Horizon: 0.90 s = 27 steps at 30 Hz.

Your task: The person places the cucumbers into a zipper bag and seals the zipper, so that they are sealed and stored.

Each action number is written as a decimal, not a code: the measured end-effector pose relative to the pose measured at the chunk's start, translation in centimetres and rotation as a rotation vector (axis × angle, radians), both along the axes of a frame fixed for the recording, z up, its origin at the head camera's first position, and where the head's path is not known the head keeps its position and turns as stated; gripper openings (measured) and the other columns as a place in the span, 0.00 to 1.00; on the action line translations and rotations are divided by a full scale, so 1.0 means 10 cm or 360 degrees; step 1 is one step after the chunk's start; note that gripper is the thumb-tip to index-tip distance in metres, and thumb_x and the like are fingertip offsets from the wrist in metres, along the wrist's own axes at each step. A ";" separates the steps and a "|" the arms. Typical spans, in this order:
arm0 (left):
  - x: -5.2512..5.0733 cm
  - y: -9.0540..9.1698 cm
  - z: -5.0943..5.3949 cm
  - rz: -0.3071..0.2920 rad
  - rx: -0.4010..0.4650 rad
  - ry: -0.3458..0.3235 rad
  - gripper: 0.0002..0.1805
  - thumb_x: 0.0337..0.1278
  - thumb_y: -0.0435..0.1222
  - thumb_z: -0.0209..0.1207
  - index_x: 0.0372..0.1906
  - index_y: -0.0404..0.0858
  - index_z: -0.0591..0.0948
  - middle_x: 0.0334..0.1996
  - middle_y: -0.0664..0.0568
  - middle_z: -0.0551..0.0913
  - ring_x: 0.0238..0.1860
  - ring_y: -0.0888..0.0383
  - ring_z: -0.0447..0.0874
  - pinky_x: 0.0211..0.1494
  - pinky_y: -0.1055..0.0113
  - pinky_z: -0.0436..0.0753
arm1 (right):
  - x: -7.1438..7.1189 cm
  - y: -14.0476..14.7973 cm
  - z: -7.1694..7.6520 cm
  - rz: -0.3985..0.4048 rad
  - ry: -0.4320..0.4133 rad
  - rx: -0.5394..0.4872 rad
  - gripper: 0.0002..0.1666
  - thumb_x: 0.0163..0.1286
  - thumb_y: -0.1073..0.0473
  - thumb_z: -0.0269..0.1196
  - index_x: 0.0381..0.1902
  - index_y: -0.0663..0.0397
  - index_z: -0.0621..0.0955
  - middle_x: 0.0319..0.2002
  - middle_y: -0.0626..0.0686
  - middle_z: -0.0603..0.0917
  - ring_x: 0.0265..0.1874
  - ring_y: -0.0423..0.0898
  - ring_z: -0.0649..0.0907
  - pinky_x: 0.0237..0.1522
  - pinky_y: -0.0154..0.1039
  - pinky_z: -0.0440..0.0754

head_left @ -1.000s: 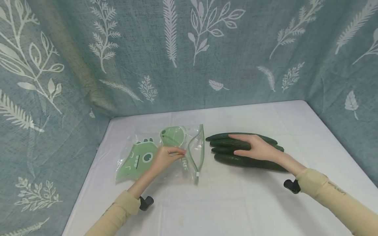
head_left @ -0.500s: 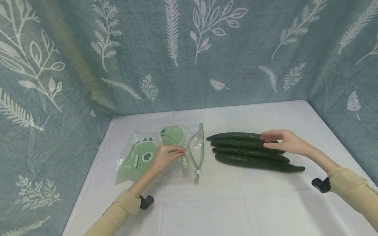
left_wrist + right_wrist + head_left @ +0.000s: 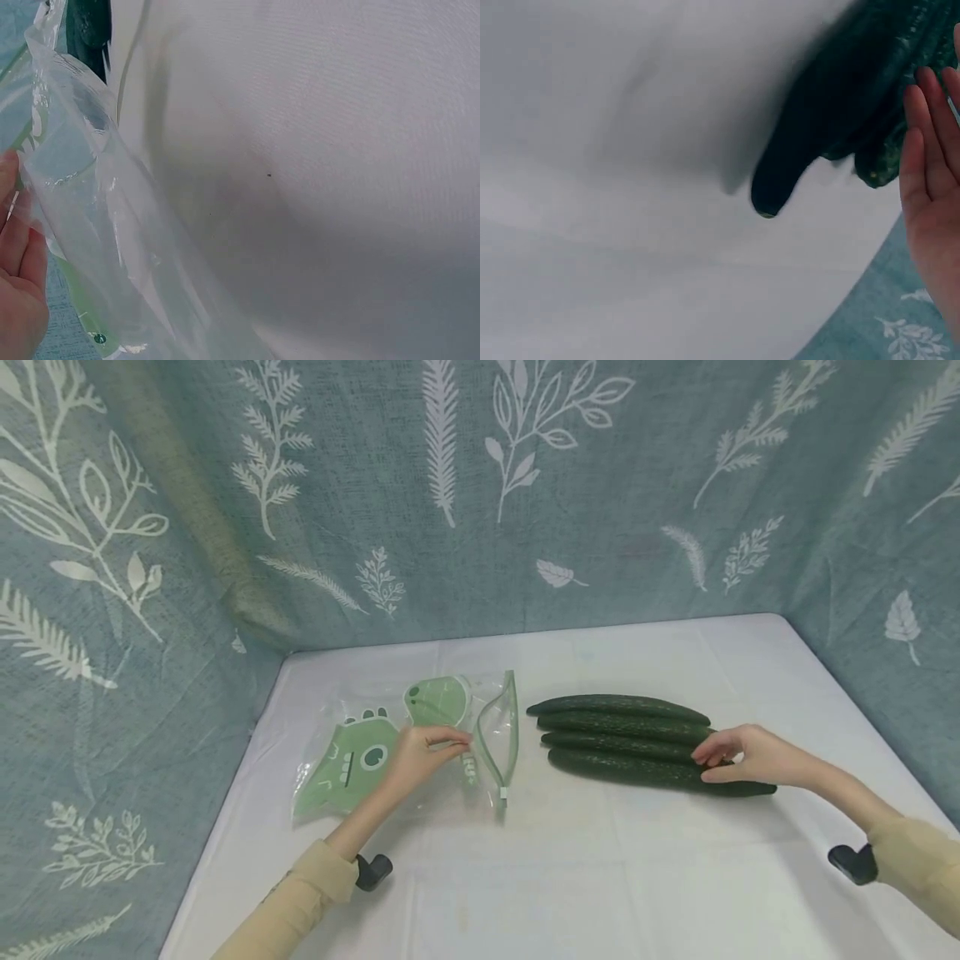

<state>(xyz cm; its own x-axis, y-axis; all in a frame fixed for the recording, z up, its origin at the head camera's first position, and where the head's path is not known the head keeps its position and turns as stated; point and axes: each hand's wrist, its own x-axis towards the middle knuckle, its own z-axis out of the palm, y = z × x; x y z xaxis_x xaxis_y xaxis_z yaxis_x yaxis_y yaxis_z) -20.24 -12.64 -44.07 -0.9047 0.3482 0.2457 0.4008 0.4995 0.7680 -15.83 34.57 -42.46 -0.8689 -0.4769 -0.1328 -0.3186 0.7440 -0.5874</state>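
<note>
A clear zip bag (image 3: pixel 356 756) with a green cartoon dinosaur print lies on the left of the table. Its green-edged mouth (image 3: pixel 512 727) gapes toward the right. My left hand (image 3: pixel 420 762) pinches the bag's film just behind that mouth; the left wrist view shows the fingers (image 3: pixel 16 244) against the plastic. Several dark green cucumbers (image 3: pixel 615 743) lie side by side to the right of the bag. Over the right part of the front cucumber (image 3: pixel 622 768) is my right hand (image 3: pixel 757 758), fingers fairly straight (image 3: pixel 932 142) and thumb apart; whether it touches is unclear.
A white cloth covers the table (image 3: pixel 555 877). Blue-green curtains (image 3: pixel 465 568) with white leaf patterns stand behind it and on both sides. A black wrist camera (image 3: pixel 372 872) sits under the left forearm, another black wrist camera (image 3: pixel 853 864) under the right.
My right hand has come off the middle of the cucumbers, slid right, then moved nearer to the front cucumber's right end. My left hand stays at the bag.
</note>
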 end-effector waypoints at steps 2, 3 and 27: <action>0.00 0.00 0.00 -0.0004 0.0005 0.0005 0.06 0.49 0.32 0.67 0.35 0.38 0.88 0.35 0.48 0.89 0.42 0.52 0.88 0.49 0.61 0.84 | 0.04 0.01 -0.06 0.0019 0.0053 0.0017 0.20 0.57 0.50 0.70 0.44 0.56 0.83 0.41 0.50 0.86 0.38 0.38 0.83 0.40 0.35 0.82; 0.00 0.00 0.00 -0.0006 0.0007 0.0004 0.06 0.49 0.32 0.67 0.35 0.38 0.88 0.35 0.48 0.89 0.42 0.52 0.88 0.49 0.61 0.83 | 0.05 0.01 -0.08 0.0027 0.0084 0.0021 0.20 0.57 0.50 0.70 0.44 0.55 0.83 0.41 0.49 0.86 0.38 0.40 0.84 0.41 0.35 0.82; -0.01 0.01 -0.03 -0.0009 -0.0001 -0.0032 0.07 0.50 0.33 0.66 0.36 0.38 0.88 0.36 0.48 0.89 0.42 0.52 0.88 0.49 0.62 0.84 | 0.17 -0.10 -0.39 0.0008 0.0467 0.0196 0.29 0.43 0.60 0.77 0.46 0.61 0.83 0.37 0.47 0.77 0.38 0.47 0.81 0.39 0.39 0.83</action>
<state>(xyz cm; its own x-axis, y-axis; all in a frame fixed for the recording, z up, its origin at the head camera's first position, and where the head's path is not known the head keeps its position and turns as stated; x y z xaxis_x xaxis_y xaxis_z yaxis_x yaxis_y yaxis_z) -20.37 -12.53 -44.34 -0.9074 0.3536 0.2272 0.3881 0.4975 0.7758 -14.15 33.54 -46.41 -0.8764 -0.4770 0.0663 -0.4649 0.8020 -0.3751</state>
